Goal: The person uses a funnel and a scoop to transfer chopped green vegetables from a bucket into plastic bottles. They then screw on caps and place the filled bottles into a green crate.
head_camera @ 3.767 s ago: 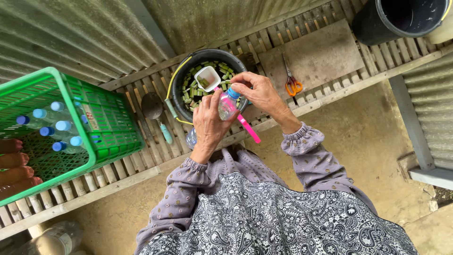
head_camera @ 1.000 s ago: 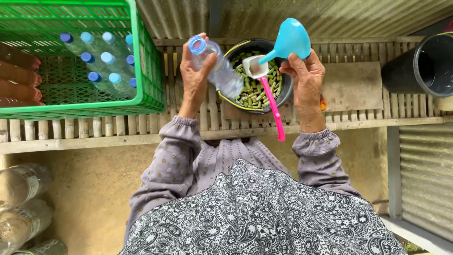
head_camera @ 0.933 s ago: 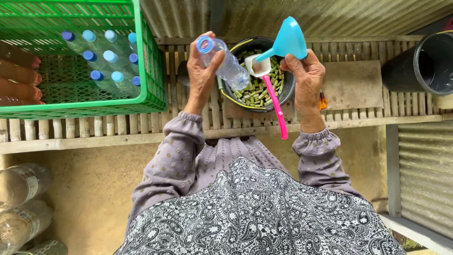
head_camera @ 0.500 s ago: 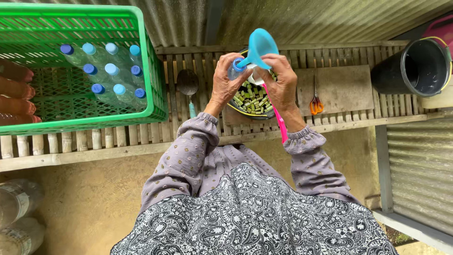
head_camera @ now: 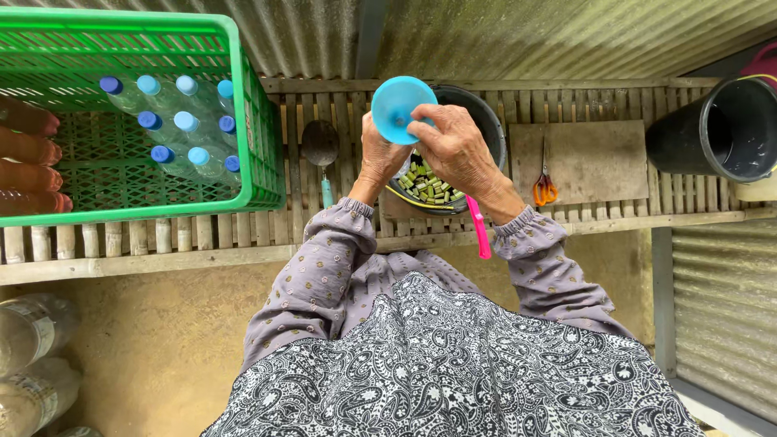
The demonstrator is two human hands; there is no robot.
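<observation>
My left hand (head_camera: pixel 377 156) grips a clear plastic bottle that my fingers almost wholly hide. A blue funnel (head_camera: pixel 400 106) sits upright above that hand, over where the bottle's mouth would be, and my right hand (head_camera: pixel 456 148) holds it from the right. A pink handle (head_camera: pixel 478 229) hangs down below my right wrist, and the end in my hand is covered. Both hands hover over a dark round bowl (head_camera: pixel 489 127) holding chopped green pieces (head_camera: pixel 426 184).
A green crate (head_camera: pixel 257 139) at left holds several blue-capped bottles (head_camera: pixel 175 137). A dark ladle (head_camera: pixel 320 147) lies between crate and bowl. Orange-handled scissors (head_camera: pixel 544 188) rest on a board (head_camera: pixel 583 160) at right, beside a black bucket (head_camera: pixel 712 133). Clear jars (head_camera: pixel 32 356) lie below left.
My left hand brought the bottle from beside the crate in over the bowl. The funnel was turned from spout-up to sitting upright above the bottle, and both hands now meet.
</observation>
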